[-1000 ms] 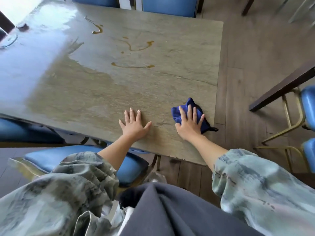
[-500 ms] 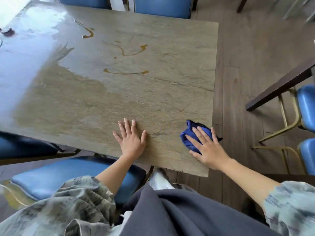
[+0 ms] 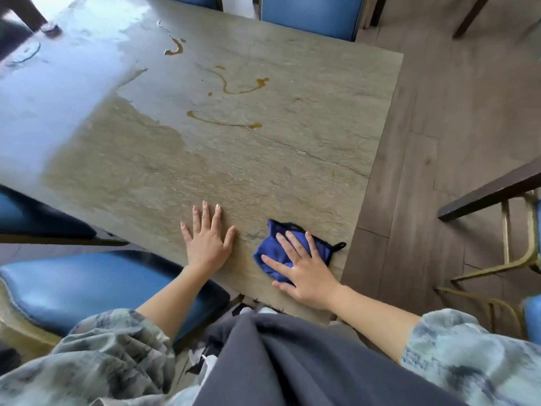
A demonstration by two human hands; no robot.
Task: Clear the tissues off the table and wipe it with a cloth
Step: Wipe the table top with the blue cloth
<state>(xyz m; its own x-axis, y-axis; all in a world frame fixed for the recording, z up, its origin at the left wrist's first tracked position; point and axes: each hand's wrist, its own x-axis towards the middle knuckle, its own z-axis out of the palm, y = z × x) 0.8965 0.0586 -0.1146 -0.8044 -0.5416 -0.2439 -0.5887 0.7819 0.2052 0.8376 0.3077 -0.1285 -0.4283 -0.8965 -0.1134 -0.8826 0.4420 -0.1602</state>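
Note:
A stone-patterned table (image 3: 263,165) fills the upper view. A crumpled blue cloth (image 3: 281,247) lies near the table's front right corner. My right hand (image 3: 304,273) presses flat on the cloth with straight, spread fingers. My left hand (image 3: 206,240) rests flat on the bare tabletop just left of the cloth, fingers straight. Thin brown liquid streaks (image 3: 231,86) mark the far middle of the table. No tissues are in view.
Blue-seated chairs stand at the near left (image 3: 87,282), at the far side (image 3: 310,16) and at the right edge (image 3: 531,317). A dark wooden table edge (image 3: 491,191) juts in from the right over the wooden floor (image 3: 439,112).
My right hand slid the cloth from beside the right edge toward the front corner, then left toward my left hand. My left hand stayed flat in place.

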